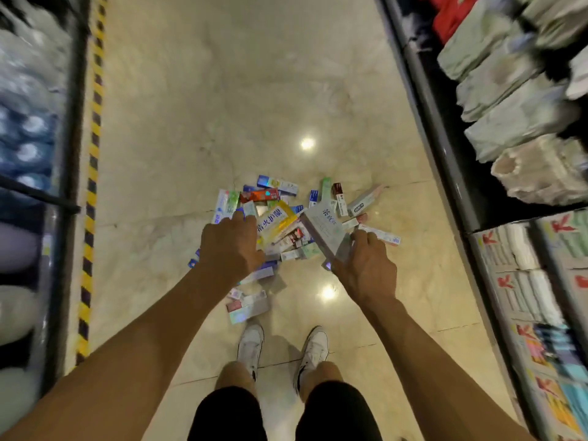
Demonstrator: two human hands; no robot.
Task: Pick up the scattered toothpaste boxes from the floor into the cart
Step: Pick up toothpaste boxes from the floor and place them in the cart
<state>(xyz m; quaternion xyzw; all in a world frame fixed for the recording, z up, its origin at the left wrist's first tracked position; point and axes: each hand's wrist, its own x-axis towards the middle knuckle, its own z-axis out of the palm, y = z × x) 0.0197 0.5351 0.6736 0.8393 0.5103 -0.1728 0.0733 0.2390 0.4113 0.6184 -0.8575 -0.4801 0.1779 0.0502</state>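
Right hand (pixel 366 268) grips pale grey-white long cardboard box (pixel 324 230); left hand (pixel 230 246), apparently open, over scattered multicoloured toothpaste-box pile (pixel 273 218).

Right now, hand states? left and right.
Left hand: down over the toothpaste boxes, grip cannot be told.
Right hand: closed on a pale box.

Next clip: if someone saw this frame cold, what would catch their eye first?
First the heap of toothpaste boxes spilled on the shiny beige floor mid-aisle, just ahead of white shoes. Then the two bare arms reaching down: the left hand spread over the pile's left side, the right hand gripping a pale grey box. Stocked shelves line the right; no cart is visible.
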